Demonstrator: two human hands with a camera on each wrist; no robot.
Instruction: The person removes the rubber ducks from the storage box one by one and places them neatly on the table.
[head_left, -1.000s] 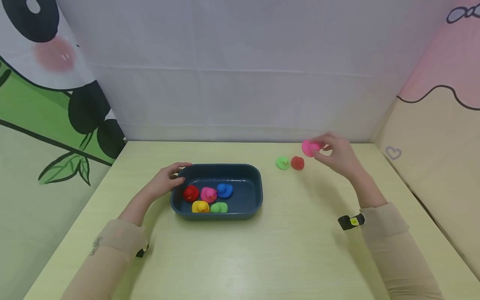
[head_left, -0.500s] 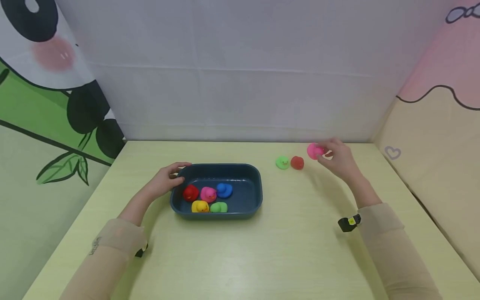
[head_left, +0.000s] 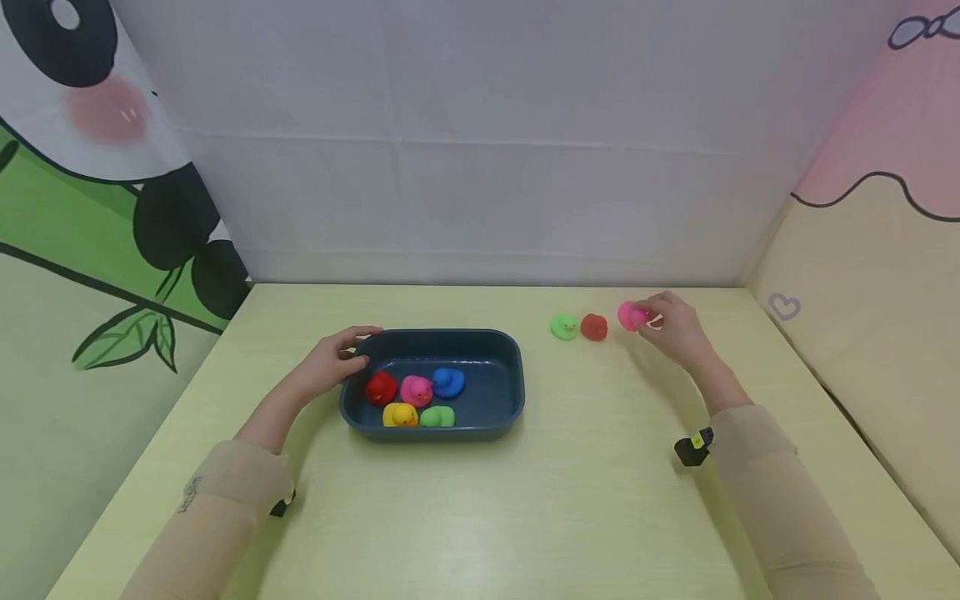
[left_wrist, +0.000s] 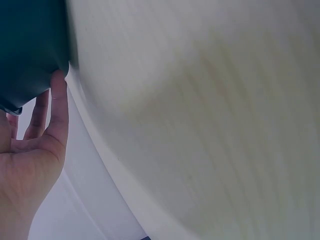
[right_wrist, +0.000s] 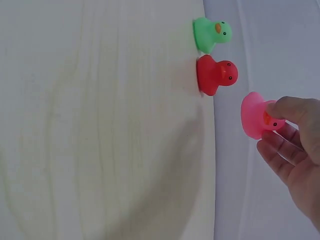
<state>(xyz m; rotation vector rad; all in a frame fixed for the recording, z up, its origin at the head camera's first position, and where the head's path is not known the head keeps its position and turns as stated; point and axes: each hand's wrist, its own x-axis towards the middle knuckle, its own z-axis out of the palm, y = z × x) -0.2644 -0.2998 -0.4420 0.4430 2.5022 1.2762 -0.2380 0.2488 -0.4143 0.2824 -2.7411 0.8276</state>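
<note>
My right hand pinches a pink rubber duck by its head between thumb and fingers. In the right wrist view this duck hangs off the tabletop. Left of it, a red rubber duck and a light green one stand side by side on the table. My left hand grips the far left corner of a dark blue tray. Inside the tray sit red, pink, blue, yellow and green ducks. The near wall partly hides the front two.
The pale wooden table ends at a white cloth backdrop just behind the loose ducks. Printed panels flank both sides. A small black device is strapped at the right wrist.
My right hand has come down and slightly right with the pink duck, nearer to the tabletop. The left hand and the tray have stayed in place.
</note>
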